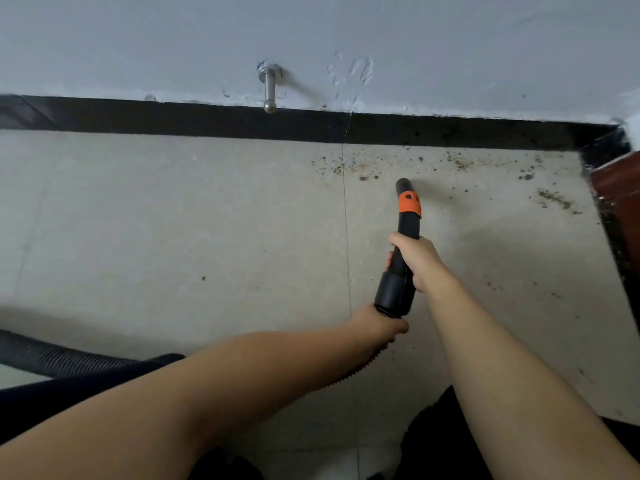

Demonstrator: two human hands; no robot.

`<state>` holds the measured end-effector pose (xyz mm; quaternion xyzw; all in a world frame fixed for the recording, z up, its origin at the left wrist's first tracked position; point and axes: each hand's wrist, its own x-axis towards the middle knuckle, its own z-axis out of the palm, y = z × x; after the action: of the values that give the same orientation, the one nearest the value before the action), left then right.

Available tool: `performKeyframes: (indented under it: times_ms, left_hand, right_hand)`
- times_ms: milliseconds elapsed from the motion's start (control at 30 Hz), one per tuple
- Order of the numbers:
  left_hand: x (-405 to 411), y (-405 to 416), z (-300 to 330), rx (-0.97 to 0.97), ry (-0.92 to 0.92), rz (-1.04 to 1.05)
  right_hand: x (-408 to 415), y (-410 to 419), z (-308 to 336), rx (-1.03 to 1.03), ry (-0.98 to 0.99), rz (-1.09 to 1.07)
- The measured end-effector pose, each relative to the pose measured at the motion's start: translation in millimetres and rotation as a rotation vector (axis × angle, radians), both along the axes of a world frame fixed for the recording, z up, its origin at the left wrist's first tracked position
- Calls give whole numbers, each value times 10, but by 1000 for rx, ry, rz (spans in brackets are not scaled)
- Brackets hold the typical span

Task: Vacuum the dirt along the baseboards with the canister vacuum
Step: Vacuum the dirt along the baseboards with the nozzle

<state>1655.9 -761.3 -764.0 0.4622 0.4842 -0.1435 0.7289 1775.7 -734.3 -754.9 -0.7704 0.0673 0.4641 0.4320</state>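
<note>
Hands, right (420,263) and left (379,323), clamped on nozzle (406,216); doorstop (269,88) above baseboard (207,121), dirt (346,166) beside.

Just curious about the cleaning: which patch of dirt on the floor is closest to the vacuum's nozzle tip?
The patch along the baseboard left of the nozzle, around the tile seam. The other patches lie farther right, toward the corner.

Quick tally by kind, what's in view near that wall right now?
Hands: 2, the left hand and the right hand
Vacuum nozzle: 1
Hose: 1
Door stopper: 1
Baseboard: 1
Total: 6
</note>
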Motion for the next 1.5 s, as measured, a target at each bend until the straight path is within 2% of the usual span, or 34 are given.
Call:
performKeyframes:
  times_ms: [233,800,933,1133,1300,1400,1500]
  left_hand:
    - [-89,25,-33,-27,5,168]
    - [-363,-99,32,-6,49,299]
    - [-432,-14,-10,25,47,300]
    - [-328,35,-40,21,38,155]
    - [-68,41,14,32,-2,63]
    - [-10,86,38,38,-16,93]
    - [-82,142,33,35,-13,165]
  right_hand:
    - [-149,233,39,-3,58,210]
    - [-510,296,17,15,86,456]
    - [-587,363,-22,34,55,411]
    - [-382,198,-45,23,7,133]
    - [-62,96,-11,6,-9,-14]
    - [15,152,-8,17,16,-44]
    - [-82,294,-15,36,30,27]
